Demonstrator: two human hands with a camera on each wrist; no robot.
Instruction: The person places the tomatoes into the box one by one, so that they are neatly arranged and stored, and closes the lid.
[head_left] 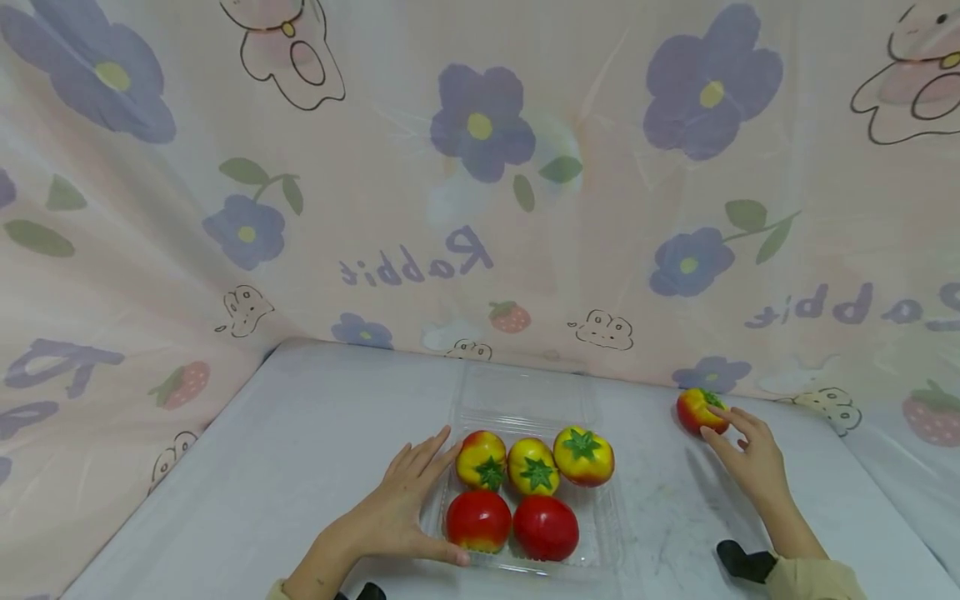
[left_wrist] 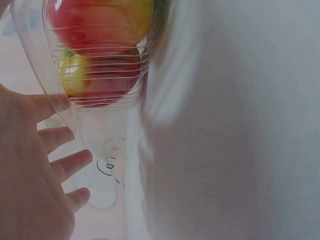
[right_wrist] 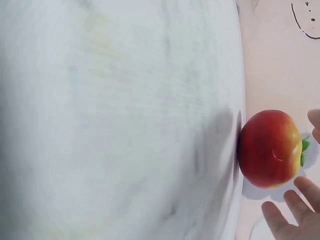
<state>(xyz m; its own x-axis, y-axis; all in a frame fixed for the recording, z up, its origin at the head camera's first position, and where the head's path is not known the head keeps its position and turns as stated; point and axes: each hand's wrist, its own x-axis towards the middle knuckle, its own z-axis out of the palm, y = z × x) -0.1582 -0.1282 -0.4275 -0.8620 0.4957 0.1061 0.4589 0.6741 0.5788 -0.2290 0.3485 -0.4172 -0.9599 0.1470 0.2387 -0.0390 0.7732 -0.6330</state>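
A clear plastic box (head_left: 618,533) holds several red-and-yellow fruits, tomato-like or persimmon-like, with green star-shaped tops. Three lie at the back with their tops showing, such as the yellowish fruit (head_left: 583,457); two red ones, including the front right fruit (head_left: 546,528), lie in front. My left hand (head_left: 401,504), fingers straight and spread, rests against the box's left side; the left wrist view shows fingers (left_wrist: 72,165) by its wall. Off to the right, a single matching fruit (right_wrist: 270,150) sits on the table. Around its top my right hand (head_left: 753,458) spreads its fingers, without a visible grip.
The box's clear lid (head_left: 525,396) lies folded back behind it. A white cloth (head_left: 300,433) covers the table. Behind rises a pink curtain (head_left: 390,183) printed with flowers and rabbits, close behind the single fruit. Dark straps show at both wrists.
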